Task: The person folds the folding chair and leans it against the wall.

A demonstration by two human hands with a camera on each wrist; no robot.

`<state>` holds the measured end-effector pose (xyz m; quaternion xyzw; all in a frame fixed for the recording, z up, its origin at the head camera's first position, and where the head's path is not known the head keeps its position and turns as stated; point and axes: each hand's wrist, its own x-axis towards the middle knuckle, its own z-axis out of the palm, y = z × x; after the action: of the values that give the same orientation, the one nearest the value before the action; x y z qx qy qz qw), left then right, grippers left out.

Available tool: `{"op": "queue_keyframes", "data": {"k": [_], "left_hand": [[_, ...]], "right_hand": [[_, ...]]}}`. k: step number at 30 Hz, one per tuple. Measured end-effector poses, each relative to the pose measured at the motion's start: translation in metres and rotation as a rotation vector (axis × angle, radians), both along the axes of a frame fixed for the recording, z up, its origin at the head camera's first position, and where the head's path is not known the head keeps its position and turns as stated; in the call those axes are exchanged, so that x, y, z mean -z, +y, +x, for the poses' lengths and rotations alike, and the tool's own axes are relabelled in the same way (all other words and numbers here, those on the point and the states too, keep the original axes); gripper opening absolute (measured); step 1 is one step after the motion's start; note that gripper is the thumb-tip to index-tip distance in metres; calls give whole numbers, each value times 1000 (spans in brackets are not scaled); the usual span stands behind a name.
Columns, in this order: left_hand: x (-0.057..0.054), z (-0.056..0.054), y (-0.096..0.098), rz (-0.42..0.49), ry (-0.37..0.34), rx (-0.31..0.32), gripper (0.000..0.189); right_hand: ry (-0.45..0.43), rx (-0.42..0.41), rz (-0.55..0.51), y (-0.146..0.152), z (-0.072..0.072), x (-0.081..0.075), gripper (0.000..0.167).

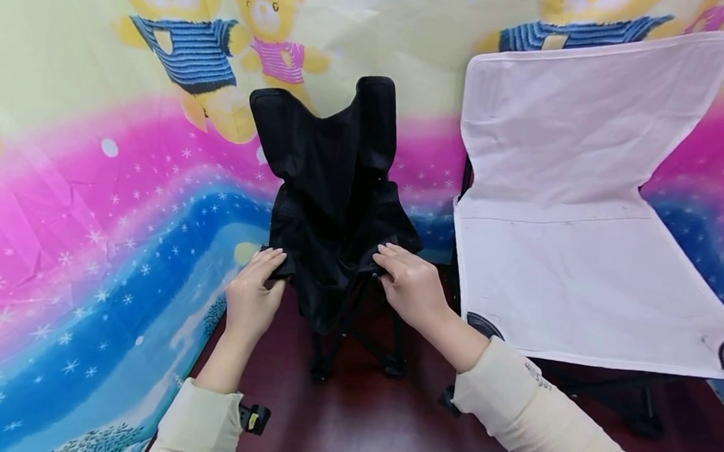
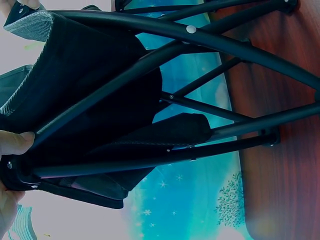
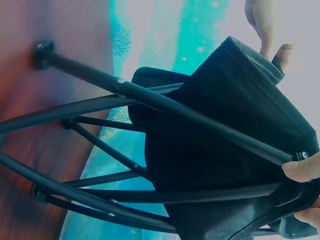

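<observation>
A small black folding chair [image 1: 319, 209] stands partly folded, its seat cloth sagging in the middle between two raised back corners. My left hand [image 1: 255, 292] grips the front left corner of the seat, thumb beneath and fingers on top. On the front right corner, my right hand [image 1: 411, 284] holds the cloth in the same way. Crossed black frame tubes [image 2: 150, 65] with rivets run below the cloth in the left wrist view. In the right wrist view, my right thumb [image 3: 302, 169] presses by the end of a tube [image 3: 200, 120].
A larger white folding chair [image 1: 559, 266] stands unfolded close on the right. Behind hangs a cloth backdrop [image 1: 78, 188] printed with bears and snowflakes. Both chairs stand on a dark red-brown wooden surface [image 1: 350, 426]. A small black device [image 1: 255, 418] shows beside the left sleeve.
</observation>
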<state>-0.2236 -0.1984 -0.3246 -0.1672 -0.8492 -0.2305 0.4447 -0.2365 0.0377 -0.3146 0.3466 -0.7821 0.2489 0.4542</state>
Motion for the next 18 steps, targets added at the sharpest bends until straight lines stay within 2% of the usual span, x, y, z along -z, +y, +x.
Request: {"op": "queue_keyframes", "data": {"k": [18], "left_hand": [[-1,-10,2,19,21,41,29]], "right_hand": [[-11,-21,3,-3,-10,-4,21]]}}
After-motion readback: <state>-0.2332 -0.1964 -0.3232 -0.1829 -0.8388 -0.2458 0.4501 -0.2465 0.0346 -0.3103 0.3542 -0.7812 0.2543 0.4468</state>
